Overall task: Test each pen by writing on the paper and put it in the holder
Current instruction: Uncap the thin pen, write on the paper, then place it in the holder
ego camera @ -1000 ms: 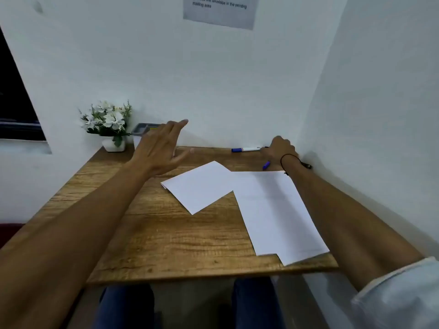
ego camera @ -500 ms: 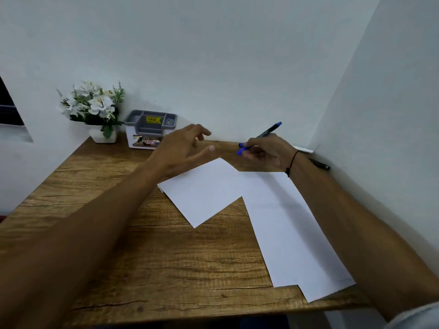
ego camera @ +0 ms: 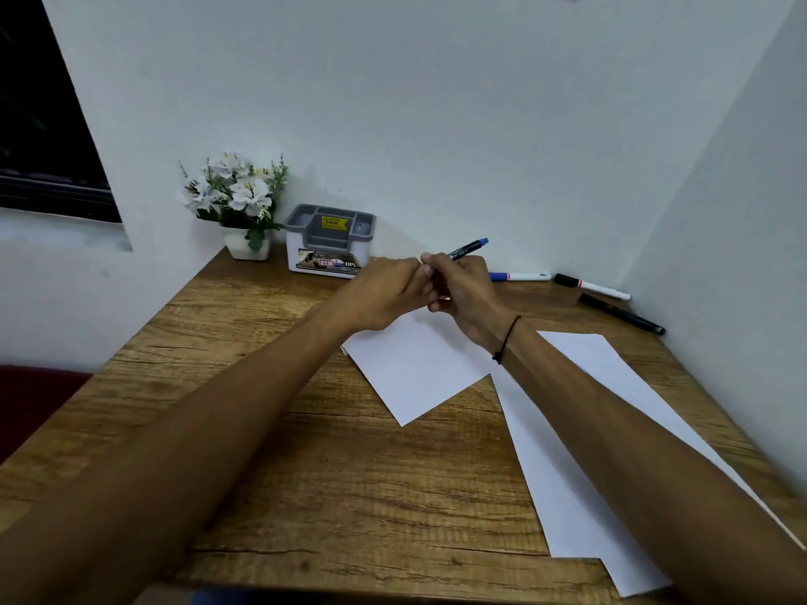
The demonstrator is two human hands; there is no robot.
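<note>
Both hands meet above the far middle of the wood-grain desk (ego camera: 305, 451), a warm brown laminate with dark streaks. The right hand (ego camera: 463, 294) curls its fingers round a slim black marker with a blue end (ego camera: 469, 248), which sticks out up and to the right from the fist. The left hand (ego camera: 384, 294) has its fingers bent in against the right hand's, at the marker's hidden near end; whether it pinches the cap there cannot be told. A thin dark cord (ego camera: 506, 338) circles the right wrist.

Under the hands lie two smooth white sheets: a smaller paper (ego camera: 415, 373) set at an angle, and a long paper (ego camera: 563, 495) running to the desk's near right edge.

At the back, against the wall, stands the pen holder (ego camera: 329, 242), a boxy white plastic tub with a grey compartmented top and a yellow sticker. Left of it sits a small white pot of white artificial flowers (ego camera: 238, 198).

Right of the hands, three more pens rest on the desk near the corner: a white marker with a blue cap (ego camera: 519, 276), a white marker with a black cap (ego camera: 591, 286), and an all-black marker (ego camera: 622, 314).
</note>
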